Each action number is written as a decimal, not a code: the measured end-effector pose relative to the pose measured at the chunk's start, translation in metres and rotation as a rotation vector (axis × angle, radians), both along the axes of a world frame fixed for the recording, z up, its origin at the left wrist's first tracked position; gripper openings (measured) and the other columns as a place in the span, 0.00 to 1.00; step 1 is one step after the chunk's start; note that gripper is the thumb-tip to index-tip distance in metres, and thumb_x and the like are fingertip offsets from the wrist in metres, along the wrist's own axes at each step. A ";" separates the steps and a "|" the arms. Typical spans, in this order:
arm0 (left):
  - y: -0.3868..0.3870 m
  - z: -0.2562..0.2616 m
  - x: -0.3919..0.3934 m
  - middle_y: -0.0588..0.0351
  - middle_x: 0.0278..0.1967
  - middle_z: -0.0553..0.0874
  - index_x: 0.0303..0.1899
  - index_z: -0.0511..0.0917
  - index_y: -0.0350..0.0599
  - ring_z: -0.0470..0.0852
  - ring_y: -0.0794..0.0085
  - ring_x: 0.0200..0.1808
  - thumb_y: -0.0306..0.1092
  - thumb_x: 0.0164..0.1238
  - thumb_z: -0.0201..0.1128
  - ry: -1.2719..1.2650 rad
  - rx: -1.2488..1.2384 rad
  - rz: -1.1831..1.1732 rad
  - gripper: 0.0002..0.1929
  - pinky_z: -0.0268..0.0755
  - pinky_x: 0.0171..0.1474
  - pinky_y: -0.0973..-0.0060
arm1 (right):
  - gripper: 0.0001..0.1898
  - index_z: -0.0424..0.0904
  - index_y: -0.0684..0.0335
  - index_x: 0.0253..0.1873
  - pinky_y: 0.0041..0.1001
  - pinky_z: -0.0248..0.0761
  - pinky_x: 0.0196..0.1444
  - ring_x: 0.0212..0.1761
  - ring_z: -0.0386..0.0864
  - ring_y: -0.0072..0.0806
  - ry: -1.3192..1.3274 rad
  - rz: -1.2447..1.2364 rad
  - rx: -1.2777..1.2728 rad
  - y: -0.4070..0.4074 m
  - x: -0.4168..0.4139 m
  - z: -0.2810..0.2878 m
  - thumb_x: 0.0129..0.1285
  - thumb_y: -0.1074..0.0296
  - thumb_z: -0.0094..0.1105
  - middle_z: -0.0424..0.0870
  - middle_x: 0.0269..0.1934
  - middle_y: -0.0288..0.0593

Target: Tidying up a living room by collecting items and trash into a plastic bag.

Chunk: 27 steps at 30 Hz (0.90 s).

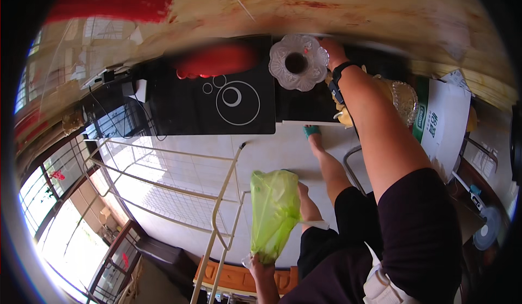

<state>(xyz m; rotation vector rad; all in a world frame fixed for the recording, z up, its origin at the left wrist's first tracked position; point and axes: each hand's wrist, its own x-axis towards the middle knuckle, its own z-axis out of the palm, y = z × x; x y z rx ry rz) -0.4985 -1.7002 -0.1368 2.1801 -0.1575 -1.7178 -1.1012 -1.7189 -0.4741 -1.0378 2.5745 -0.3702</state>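
Note:
My left hand (262, 265), low in the view, grips the gathered end of a translucent green plastic bag (273, 214). My right hand (333, 52) is at the right rim of a clear scalloped glass bowl (280, 65); its fingers are partly hidden by the bowl, so their grip cannot be told. A small red spot shows on the bowl's inner wall. Left of the bowl, a blurred red object (218, 59) lies over a black glossy panel with white printed circles (237, 120). A yellowish object (381, 88) with a clear patterned rim is partly covered by my right forearm.
A pale metal rack frame (163, 185) stands at the lower left. Black cables and a white box (140, 90) lie at the panel's left. A white and green carton (442, 120) stands right of my forearm. An orange-brown panel (232, 275) is at the bottom.

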 end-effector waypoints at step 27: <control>-0.015 -0.021 0.015 0.49 0.50 0.75 0.52 0.69 0.43 0.76 0.56 0.50 0.34 0.65 0.47 0.179 -0.070 0.152 0.15 0.70 0.50 0.53 | 0.19 0.68 0.65 0.53 0.26 0.70 0.50 0.46 0.74 0.24 -1.747 -0.238 -0.403 0.081 0.178 0.302 0.58 0.69 0.60 0.76 0.43 0.38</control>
